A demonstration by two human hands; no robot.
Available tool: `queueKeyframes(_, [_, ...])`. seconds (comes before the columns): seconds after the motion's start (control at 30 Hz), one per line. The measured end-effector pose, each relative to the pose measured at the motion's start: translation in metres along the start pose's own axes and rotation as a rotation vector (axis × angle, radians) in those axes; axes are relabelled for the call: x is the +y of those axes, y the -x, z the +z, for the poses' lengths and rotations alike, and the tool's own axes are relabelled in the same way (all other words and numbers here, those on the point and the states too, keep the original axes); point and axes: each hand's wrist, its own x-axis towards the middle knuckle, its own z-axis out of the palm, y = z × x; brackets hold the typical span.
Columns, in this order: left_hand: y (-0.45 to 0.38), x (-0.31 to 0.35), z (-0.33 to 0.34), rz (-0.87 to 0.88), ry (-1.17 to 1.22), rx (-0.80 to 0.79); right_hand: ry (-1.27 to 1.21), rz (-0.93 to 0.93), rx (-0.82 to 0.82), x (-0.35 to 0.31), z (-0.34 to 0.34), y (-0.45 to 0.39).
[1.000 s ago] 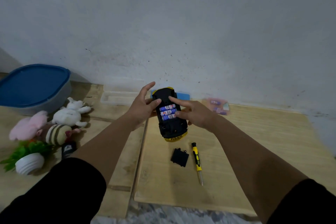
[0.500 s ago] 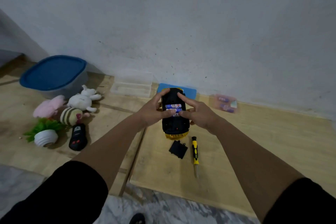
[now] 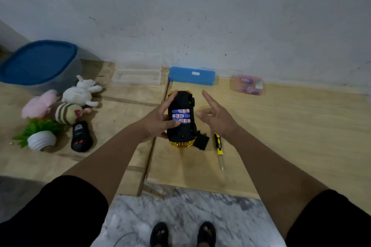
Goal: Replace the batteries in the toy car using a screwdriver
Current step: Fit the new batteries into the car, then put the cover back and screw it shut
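Note:
The black and yellow toy car [image 3: 181, 132] is upside down, its open bay showing three blue and white batteries [image 3: 181, 116]. My left hand [image 3: 158, 120] grips the car from its left side, thumb on the nearest battery. My right hand [image 3: 215, 115] hovers just right of the car with fingers spread, touching nothing. The black battery cover [image 3: 201, 141] lies on the wooden board by the car's yellow end. A yellow and black screwdriver [image 3: 218, 149] lies to the right of the cover.
A blue case [image 3: 191, 76] and a clear packet of batteries [image 3: 247, 84] sit by the wall. To the left are a clear tray [image 3: 137, 75], a blue-lidded tub [image 3: 40, 64], soft toys [image 3: 66, 102], a potted plant [image 3: 39, 136] and a black remote [image 3: 81, 136].
My right hand has let go of the car and opened, moving right. The left hand still holds the car. The view has tilted down, showing floor and feet.

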Motion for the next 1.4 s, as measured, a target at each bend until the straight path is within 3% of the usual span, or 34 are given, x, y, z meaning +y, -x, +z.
queueKeyframes(0.07, [0.002,-0.008,-0.007,-0.024,-0.009,0.019,0.353,0.028,0.072,0.018,0.007,-0.002])
queueKeyframes(0.17, [0.003,-0.016,-0.015,-0.025,-0.08,0.042,0.869,0.059,0.018,0.037,0.019,0.003])
queueKeyframes(0.37, [-0.003,-0.034,-0.025,-0.024,-0.117,0.007,1.082,0.043,0.025,0.058,0.041,0.002])
queueKeyframes(0.8, [-0.005,-0.055,-0.037,-0.076,-0.123,-0.062,0.97,0.061,0.094,0.058,0.04,-0.012])
queueKeyframes(1.03, [-0.008,-0.06,-0.033,-0.103,-0.128,-0.097,0.696,0.129,0.217,0.06,0.039,-0.027])
queueKeyframes(1.23, [-0.01,-0.06,-0.032,-0.125,-0.163,-0.094,0.634,0.208,0.134,0.049,0.027,-0.033])
queueKeyframes(1.4, [-0.006,-0.049,-0.028,-0.143,-0.171,-0.086,0.53,0.165,0.175,0.012,-0.001,-0.04])
